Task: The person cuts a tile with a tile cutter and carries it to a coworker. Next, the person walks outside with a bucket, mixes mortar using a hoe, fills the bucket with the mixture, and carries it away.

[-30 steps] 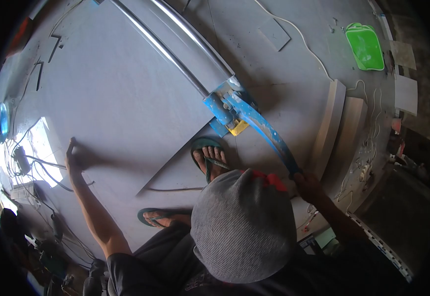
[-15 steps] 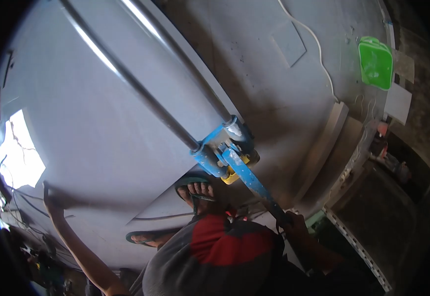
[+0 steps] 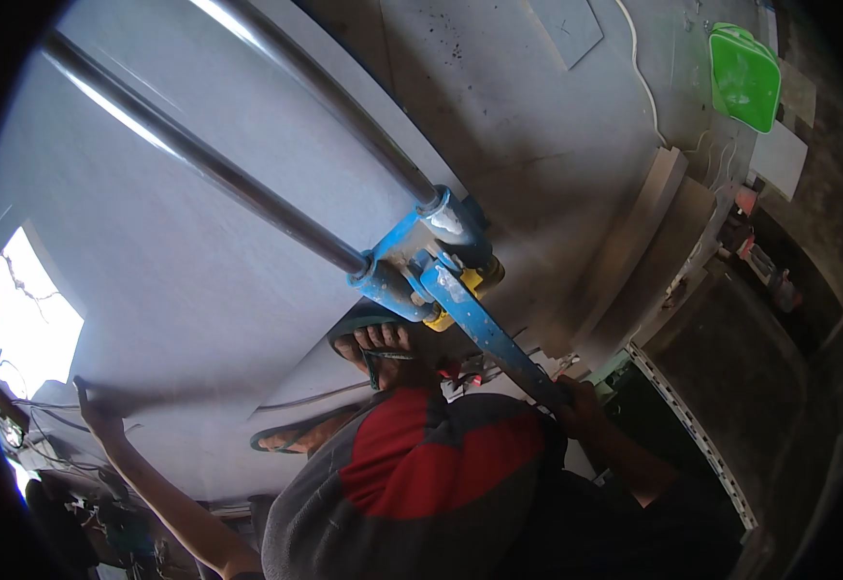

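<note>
My right hand is closed round the lower end of a blue lever. That lever joins a blue carriage with yellow parts, mounted on two shiny metal rails. Under the rails lies a large pale grey sheet. At its left side, my left hand rests with a finger stretched out and nothing visible in it. Two feet in green sandals are below the carriage. Grey and red cloth covers the lower middle of the view.
A green container lies at the upper right, near a white cable and a small square piece. Long boards lie right of the carriage. Cables run beside my left hand, near a bright patch.
The view has shifted and come closer to the rails and carriage. The grey cloth now shows its red part. My right hand stays on the lever, and my left hand remains at the left.
</note>
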`<state>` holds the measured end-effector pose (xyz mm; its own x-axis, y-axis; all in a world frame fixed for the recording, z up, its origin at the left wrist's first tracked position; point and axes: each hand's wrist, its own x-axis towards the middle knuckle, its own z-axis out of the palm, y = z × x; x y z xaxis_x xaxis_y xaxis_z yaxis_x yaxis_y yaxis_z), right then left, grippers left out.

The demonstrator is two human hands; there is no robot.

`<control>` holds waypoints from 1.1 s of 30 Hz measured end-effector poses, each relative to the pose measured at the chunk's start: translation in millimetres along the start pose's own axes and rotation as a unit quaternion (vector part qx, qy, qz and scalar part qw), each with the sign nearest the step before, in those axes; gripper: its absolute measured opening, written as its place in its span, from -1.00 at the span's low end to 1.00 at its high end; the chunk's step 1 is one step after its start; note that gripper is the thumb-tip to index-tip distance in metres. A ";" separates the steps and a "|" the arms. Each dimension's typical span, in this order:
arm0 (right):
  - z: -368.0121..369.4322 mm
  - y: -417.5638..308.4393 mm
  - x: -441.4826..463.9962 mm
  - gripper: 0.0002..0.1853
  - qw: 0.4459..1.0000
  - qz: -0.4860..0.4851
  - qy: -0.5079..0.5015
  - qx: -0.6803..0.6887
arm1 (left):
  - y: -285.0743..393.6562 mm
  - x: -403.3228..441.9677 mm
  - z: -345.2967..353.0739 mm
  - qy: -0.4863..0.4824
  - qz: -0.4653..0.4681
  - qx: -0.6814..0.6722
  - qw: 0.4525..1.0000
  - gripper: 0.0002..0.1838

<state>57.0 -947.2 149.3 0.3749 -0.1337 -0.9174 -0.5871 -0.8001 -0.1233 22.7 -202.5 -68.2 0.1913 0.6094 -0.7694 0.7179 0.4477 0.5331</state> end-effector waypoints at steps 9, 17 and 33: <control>1.5 -7.6 -8.2 -0.54 0.995 0.005 0.071 -0.073 | -12.0 26.4 -34.2 -0.039 -0.030 -0.022 0.999 -0.54; -3.8 -45.9 23.5 -0.50 0.998 -0.059 -0.013 -0.018 | -22.7 24.6 -23.9 0.022 0.008 -0.044 0.999 -0.64; -49.4 -576.7 92.2 -0.18 0.999 -0.046 0.000 0.014 | 26.9 -31.0 17.7 0.087 0.072 0.018 0.993 -0.34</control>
<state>465.5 -527.0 154.5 0.4275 -0.0608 -0.9020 -0.5699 -0.7926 -0.2167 48.0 -220.8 -36.2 0.1779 0.7707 -0.6118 0.7151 0.3259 0.6184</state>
